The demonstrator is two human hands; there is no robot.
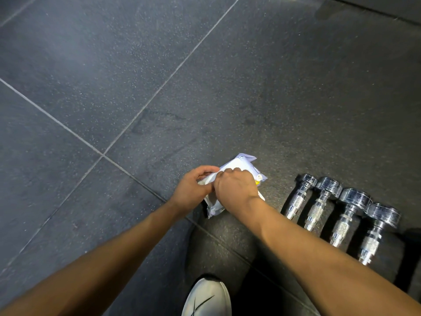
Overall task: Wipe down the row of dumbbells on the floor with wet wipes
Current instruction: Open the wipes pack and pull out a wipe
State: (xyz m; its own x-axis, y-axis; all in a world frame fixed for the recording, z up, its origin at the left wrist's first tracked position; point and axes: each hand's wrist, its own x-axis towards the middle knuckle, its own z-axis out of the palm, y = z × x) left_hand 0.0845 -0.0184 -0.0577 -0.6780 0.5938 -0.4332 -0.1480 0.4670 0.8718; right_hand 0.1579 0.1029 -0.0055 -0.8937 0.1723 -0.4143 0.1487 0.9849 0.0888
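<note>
A white pack of wet wipes [238, 164] lies on the dark floor just ahead of me. My left hand [193, 187] grips its left edge. My right hand [234, 188] is closed over the top of the pack, pinching at it, and hides most of its middle. To the right, several chrome dumbbells [341, 215] lie side by side in a row, with knurled handles and round heads pointing away from me. Their near ends are hidden behind my right forearm.
The floor is dark speckled rubber tile [114, 76] with pale seams. My white shoe [208, 297] is at the bottom centre. A dark raised edge [387, 8] runs along the top right corner.
</note>
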